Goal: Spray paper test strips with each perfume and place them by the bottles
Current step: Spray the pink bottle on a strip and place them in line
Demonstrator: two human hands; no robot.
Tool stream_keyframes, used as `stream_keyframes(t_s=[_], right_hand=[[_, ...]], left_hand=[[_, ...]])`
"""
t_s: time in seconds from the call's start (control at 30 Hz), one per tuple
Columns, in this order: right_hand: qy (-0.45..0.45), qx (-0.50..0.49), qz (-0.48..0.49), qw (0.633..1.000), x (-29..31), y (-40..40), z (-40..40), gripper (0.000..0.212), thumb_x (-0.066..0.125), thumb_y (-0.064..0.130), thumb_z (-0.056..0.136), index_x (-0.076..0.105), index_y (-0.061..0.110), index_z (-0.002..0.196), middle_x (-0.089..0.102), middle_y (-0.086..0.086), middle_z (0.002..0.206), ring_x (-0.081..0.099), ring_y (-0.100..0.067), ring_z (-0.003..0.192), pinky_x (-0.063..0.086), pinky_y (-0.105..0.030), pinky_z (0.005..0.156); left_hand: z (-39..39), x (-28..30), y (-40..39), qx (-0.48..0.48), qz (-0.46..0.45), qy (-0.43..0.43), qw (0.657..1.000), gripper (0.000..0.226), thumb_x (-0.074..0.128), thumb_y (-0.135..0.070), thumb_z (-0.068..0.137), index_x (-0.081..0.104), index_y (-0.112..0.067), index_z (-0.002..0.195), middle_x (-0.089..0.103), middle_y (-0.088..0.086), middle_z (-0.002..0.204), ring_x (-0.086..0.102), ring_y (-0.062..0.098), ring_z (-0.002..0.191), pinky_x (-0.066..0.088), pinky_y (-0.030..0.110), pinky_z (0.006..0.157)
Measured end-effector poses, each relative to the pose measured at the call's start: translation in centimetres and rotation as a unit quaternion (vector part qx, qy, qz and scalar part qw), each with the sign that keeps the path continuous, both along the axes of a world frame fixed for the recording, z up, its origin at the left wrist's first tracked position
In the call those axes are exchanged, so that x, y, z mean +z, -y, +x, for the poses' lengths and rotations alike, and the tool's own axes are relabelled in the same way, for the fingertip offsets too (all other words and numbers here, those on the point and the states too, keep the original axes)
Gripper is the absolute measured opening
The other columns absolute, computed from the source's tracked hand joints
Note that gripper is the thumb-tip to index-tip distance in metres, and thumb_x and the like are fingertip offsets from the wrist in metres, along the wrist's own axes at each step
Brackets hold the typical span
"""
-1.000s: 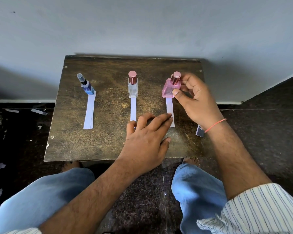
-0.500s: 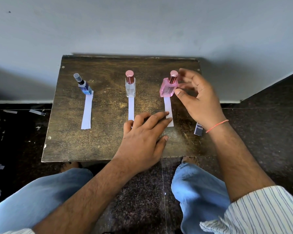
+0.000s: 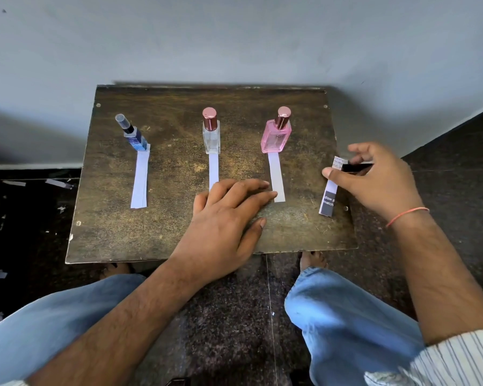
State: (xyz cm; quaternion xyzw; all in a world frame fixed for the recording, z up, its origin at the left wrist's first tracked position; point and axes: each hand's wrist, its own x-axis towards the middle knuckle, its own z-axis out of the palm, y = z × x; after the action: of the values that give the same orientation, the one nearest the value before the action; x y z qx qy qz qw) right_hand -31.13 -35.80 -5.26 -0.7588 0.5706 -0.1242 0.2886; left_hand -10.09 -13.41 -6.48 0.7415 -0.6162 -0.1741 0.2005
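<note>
Now right hand (image 3: 379, 179) on printed strip (image 3: 329, 196)

Three perfume bottles (image 3: 213, 132) stand on one wooden table (image 3: 176, 232); three white paper strips (image 3: 140, 181) lie there, plus one printed strip (image 3: 329, 196); two hands (image 3: 226, 218) show.

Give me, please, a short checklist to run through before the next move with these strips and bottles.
1. Blue bottle has a strip in front of it: ok.
2. Clear bottle has its strip, the near end under the left hand: ok.
3. Pink bottle upright with its strip in front: ok.
4. All three bottles capped: ok.
5. Right hand clear of the bottles: ok; it pinches a printed paper piece at the table edge.
6. Strips actually sprayed: cannot tell.
</note>
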Motion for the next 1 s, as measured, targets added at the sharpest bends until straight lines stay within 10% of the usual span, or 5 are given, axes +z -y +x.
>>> stream_keyframes(t_s=[0.43,0.67,1.0], right_hand=[[0.102,0.011,-0.002,0.995,-0.8,0.7,0.4,0.032,0.089,0.026,0.09,0.08,0.028,0.121,0.079,0.005,0.097,0.07,-0.012,0.088,0.045,-0.003,0.074],[0.112,0.019,-0.016,0.993,-1.0,1.0,1.4,0.028,0.085,0.022,0.093,0.081,0.029,0.119,0.079,0.01,0.101,0.074,-0.007,0.096,0.059,-0.034,0.102],[0.124,-0.03,-0.006,0.992,-0.7,0.6,1.9,0.031,0.089,0.038,0.087,0.079,0.037,0.116,0.08,0.015,0.101,0.073,-0.016,0.091,0.064,-0.054,0.095]], left_hand=[[-0.1,0.1,0.4,-0.001,-0.002,-0.013,1.0,0.048,0.057,-0.04,0.105,0.052,-0.039,0.153,0.046,-0.024,0.155,0.038,0.011,0.141,0.033,0.042,0.111],[0.1,0.2,0.3,0.001,-0.007,-0.016,1.0,0.048,0.058,-0.04,0.105,0.053,-0.039,0.152,0.047,-0.025,0.153,0.04,0.011,0.141,0.033,0.04,0.109],[0.5,0.2,0.1,0.004,-0.007,-0.018,1.0,0.047,0.056,-0.041,0.105,0.053,-0.039,0.152,0.049,-0.024,0.153,0.041,0.012,0.142,0.035,0.042,0.112]])
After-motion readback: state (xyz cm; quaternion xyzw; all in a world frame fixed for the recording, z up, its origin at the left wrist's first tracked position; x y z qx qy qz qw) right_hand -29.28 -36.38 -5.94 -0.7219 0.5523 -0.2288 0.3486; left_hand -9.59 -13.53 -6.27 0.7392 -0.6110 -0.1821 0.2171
